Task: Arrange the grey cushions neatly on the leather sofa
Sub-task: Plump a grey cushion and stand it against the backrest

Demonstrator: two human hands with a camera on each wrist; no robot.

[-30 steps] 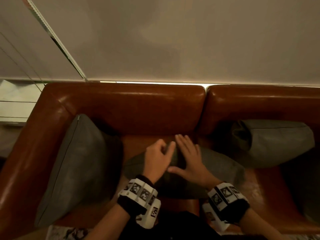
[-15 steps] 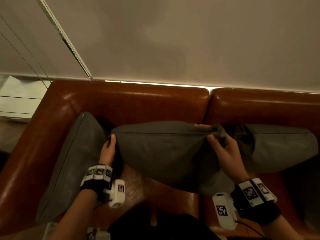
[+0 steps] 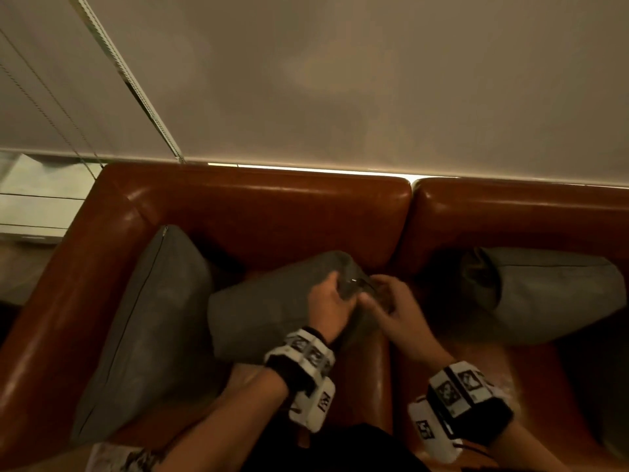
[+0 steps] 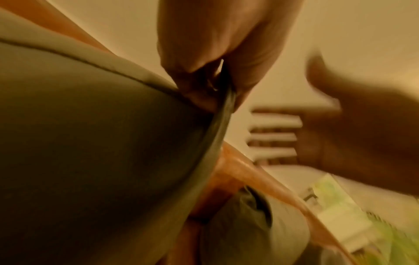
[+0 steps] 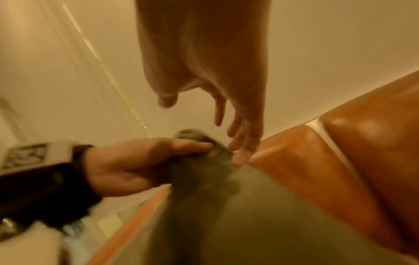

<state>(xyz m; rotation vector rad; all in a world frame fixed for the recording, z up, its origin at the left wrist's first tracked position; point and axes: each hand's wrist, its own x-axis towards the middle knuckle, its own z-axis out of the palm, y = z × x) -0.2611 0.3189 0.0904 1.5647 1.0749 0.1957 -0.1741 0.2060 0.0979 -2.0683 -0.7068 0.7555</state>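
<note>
Left fingers (image 4: 204, 75) pinching the middle cushion (image 3: 272, 315) corner, right fingers (image 5: 240, 143) straight and spread only in wrist views

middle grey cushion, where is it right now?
In the head view the middle cushion sits centre-left on the sofa seat, between the left cushion and right cushion, its top corner pinched by the left hand.

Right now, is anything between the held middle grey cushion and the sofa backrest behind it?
Nothing visible: the left hand pinches the middle grey fabric cushion by its corner, and the brown leather backrest behind it is bare.
</note>
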